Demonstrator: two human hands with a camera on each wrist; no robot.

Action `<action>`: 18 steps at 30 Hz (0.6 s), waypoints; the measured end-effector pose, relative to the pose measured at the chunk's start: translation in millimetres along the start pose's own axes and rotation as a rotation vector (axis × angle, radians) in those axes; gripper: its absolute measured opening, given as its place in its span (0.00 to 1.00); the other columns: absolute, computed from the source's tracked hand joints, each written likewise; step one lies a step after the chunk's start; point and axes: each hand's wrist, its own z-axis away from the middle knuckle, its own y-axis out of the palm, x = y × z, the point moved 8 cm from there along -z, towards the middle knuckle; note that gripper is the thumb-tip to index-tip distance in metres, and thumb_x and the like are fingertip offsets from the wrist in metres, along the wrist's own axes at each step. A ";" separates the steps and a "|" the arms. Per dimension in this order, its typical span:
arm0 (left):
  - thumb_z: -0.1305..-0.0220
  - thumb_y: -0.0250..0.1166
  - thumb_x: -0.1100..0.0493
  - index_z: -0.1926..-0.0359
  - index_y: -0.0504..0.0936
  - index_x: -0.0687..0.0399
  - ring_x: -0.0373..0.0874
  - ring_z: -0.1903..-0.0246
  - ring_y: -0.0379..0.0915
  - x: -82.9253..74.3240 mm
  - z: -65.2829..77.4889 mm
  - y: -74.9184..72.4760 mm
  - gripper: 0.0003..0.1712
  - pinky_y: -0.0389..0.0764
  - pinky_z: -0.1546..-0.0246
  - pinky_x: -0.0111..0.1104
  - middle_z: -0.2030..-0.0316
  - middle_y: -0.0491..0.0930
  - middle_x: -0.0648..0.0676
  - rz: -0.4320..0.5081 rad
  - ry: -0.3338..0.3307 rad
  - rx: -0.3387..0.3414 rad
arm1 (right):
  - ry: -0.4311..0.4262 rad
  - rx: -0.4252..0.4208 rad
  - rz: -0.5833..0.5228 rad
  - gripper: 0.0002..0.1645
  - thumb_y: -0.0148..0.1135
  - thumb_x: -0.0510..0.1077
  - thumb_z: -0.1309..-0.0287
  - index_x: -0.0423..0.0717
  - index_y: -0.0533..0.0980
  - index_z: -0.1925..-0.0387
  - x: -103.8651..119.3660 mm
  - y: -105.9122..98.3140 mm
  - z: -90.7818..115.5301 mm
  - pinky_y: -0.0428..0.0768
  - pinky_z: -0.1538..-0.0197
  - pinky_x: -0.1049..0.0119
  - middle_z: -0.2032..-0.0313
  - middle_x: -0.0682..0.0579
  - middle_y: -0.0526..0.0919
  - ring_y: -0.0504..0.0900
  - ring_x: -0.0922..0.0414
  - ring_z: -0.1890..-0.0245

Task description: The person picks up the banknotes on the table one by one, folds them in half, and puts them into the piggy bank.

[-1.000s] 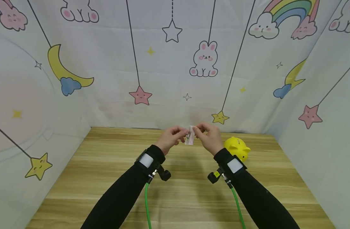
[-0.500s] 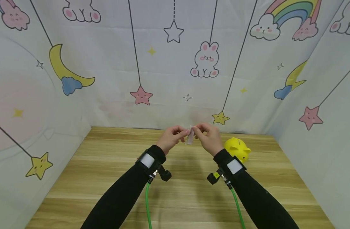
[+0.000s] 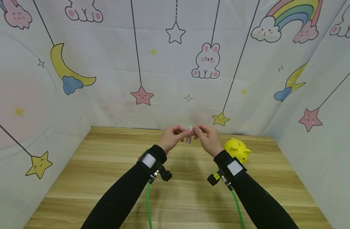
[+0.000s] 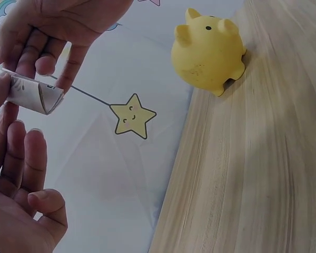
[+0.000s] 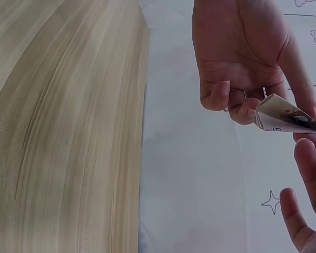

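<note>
A small folded banknote [image 3: 189, 139] is held above the far part of the table, between my two hands. My left hand [image 3: 169, 139] pinches its left side between thumb and fingers. My right hand [image 3: 210, 139] pinches the upper right side with thumb and forefinger. Seen from the left wrist, the banknote [image 4: 36, 95] is a pale printed strip with layered edges. In the right wrist view, its end shows dark print and a fold. The yellow piggy bank [image 3: 237, 150] stands on the table just beyond my right wrist, partly hidden by the cuff.
The wooden table [image 3: 180, 203] reaches back to a white cloth wall [image 3: 114, 108] printed with stars, moons and rabbits. Cloth also closes off both sides. A green cable [image 3: 148, 203] trails from each wrist camera.
The banknote has turned and been folded narrower between my fingers; its printed face shows less than a second ago. Both hands stay in nearly the same place. The piggy bank has not moved.
</note>
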 end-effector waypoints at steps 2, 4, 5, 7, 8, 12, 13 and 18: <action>0.25 0.70 0.50 0.57 0.86 0.56 0.47 0.62 0.75 -1.5 0.3 -0.8 0.13 0.76 0.59 0.37 0.60 0.81 0.51 -0.013 0.012 -0.012 | 0.003 0.004 0.009 0.16 0.57 0.43 0.18 0.37 0.86 0.55 0.2 0.3 0.4 0.84 0.55 0.59 0.65 0.44 0.88 0.86 0.45 0.64; 0.25 0.71 0.50 0.58 0.86 0.56 0.48 0.62 0.76 -2.6 0.6 -1.5 0.14 0.77 0.59 0.36 0.60 0.82 0.51 -0.022 0.020 -0.019 | 0.008 0.006 0.012 0.15 0.58 0.43 0.19 0.38 0.87 0.55 0.3 0.7 0.4 0.84 0.55 0.60 0.64 0.45 0.89 0.86 0.46 0.64; 0.26 0.71 0.49 0.58 0.86 0.56 0.48 0.61 0.76 -3.4 0.7 -1.9 0.14 0.77 0.59 0.36 0.61 0.82 0.52 -0.030 0.026 -0.024 | 0.008 0.006 0.011 0.15 0.59 0.43 0.19 0.38 0.87 0.56 0.2 1.0 0.3 0.84 0.56 0.61 0.63 0.45 0.89 0.86 0.47 0.64; 0.26 0.71 0.49 0.59 0.86 0.56 0.48 0.61 0.76 -5.0 1.0 -2.6 0.14 0.77 0.59 0.36 0.61 0.83 0.52 -0.050 0.037 -0.034 | 0.008 0.006 0.009 0.14 0.60 0.44 0.20 0.38 0.87 0.56 0.0 1.4 -0.2 0.85 0.58 0.63 0.62 0.45 0.89 0.86 0.48 0.64; 0.26 0.72 0.49 0.59 0.86 0.56 0.47 0.61 0.77 -6.0 1.1 -2.9 0.14 0.78 0.59 0.36 0.61 0.83 0.52 -0.067 0.044 -0.040 | 0.008 0.006 0.004 0.14 0.60 0.44 0.20 0.38 0.87 0.57 -0.3 1.6 -0.6 0.84 0.59 0.64 0.62 0.45 0.89 0.86 0.48 0.64; 0.27 0.72 0.49 0.60 0.86 0.55 0.45 0.64 0.76 -10.9 1.7 -4.1 0.14 0.77 0.61 0.35 0.64 0.83 0.52 -0.161 0.089 -0.072 | 0.014 0.009 -0.016 0.14 0.62 0.44 0.21 0.38 0.87 0.58 -1.9 2.6 -1.9 0.83 0.60 0.67 0.64 0.45 0.89 0.86 0.47 0.64; 0.27 0.72 0.49 0.61 0.86 0.55 0.45 0.64 0.76 -12.1 1.8 -4.1 0.14 0.76 0.62 0.35 0.64 0.83 0.53 -0.183 0.102 -0.078 | 0.019 0.009 -0.021 0.14 0.62 0.44 0.21 0.38 0.87 0.58 -2.7 2.8 -2.1 0.83 0.60 0.67 0.64 0.45 0.89 0.86 0.47 0.65; 0.27 0.73 0.51 0.61 0.86 0.56 0.45 0.67 0.75 -15.9 2.0 -4.1 0.12 0.75 0.64 0.35 0.66 0.82 0.53 -0.240 0.156 -0.105 | 0.046 0.008 -0.026 0.14 0.61 0.43 0.21 0.38 0.86 0.59 -6.7 3.2 -2.1 0.82 0.61 0.66 0.64 0.45 0.88 0.86 0.49 0.65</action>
